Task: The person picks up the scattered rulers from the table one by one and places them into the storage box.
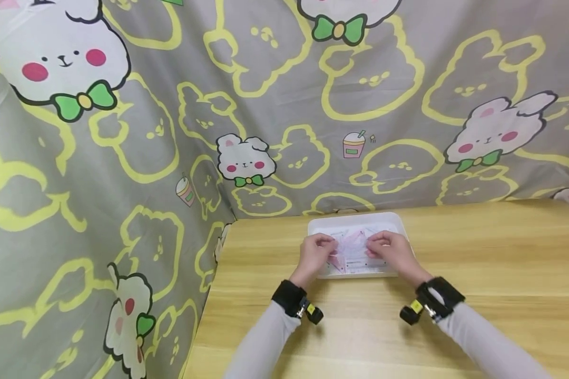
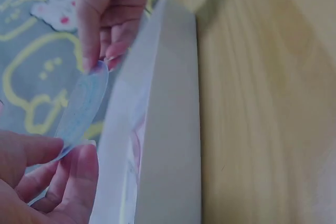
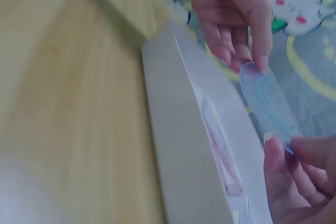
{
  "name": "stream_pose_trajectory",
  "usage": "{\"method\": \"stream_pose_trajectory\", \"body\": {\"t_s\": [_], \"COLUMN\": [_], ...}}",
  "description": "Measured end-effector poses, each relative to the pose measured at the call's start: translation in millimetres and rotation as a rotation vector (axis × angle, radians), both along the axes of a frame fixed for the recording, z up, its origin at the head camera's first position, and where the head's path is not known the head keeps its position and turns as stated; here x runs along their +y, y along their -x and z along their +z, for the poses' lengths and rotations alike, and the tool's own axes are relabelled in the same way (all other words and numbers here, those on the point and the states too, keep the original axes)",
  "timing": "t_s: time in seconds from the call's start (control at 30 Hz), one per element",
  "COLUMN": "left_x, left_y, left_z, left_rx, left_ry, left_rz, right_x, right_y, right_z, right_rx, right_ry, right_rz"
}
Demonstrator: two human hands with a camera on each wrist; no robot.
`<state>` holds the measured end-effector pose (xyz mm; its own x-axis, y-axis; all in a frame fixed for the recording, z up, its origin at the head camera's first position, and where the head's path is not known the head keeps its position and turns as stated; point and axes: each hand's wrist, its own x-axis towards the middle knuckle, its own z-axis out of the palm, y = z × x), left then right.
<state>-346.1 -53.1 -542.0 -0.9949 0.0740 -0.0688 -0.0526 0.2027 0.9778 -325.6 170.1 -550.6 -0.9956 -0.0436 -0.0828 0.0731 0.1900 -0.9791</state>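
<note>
A clear, bluish half-round protractor (image 3: 270, 103) is held up between both hands, over the white tray (image 1: 395, 218). My left hand (image 1: 316, 251) pinches one end between thumb and fingers, and my right hand (image 1: 392, 253) pinches the other end likewise. Curved rows of scale markings show on the protractor in the right wrist view. Under the hands, inside the tray, lie clear plastic pieces with pink edges, among them a triangular one (image 1: 336, 262); the hands and the protractor partly hide them.
The tray stands near the back edge of a wooden table (image 1: 360, 331). Grey cloth (image 1: 284, 110) with cartoon rabbits hangs behind the table and along its left side. Each wrist wears a black strap with a small camera.
</note>
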Motion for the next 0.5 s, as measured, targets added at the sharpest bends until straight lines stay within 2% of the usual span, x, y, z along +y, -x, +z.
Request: {"method": "stream_pose_trajectory", "body": {"t_s": [0.17,0.3,0.4,0.5], "left_x": [5,11,14,15], "left_y": [28.8,50.0,64.3,74.0], "left_z": [-4.7,-11.0,-17.4,-21.3], "left_rx": [-0.022,-0.051,-0.033,0.016], "left_ry": [0.180,0.258,0.342,0.452], "left_rz": [0.027,0.047,0.047,0.053], "right_x": [4,5,4,1], "right_y": [37.5,57.3,70.8,82.7], "right_z": [-8.0,-12.4,-17.2,-24.1], "right_rx": [-0.048,0.001,0.045,0.066], "right_ry": [-0.126,-0.266,-0.356,-0.409], "right_rz": [-0.038,-0.069,-0.107,-0.132]}}
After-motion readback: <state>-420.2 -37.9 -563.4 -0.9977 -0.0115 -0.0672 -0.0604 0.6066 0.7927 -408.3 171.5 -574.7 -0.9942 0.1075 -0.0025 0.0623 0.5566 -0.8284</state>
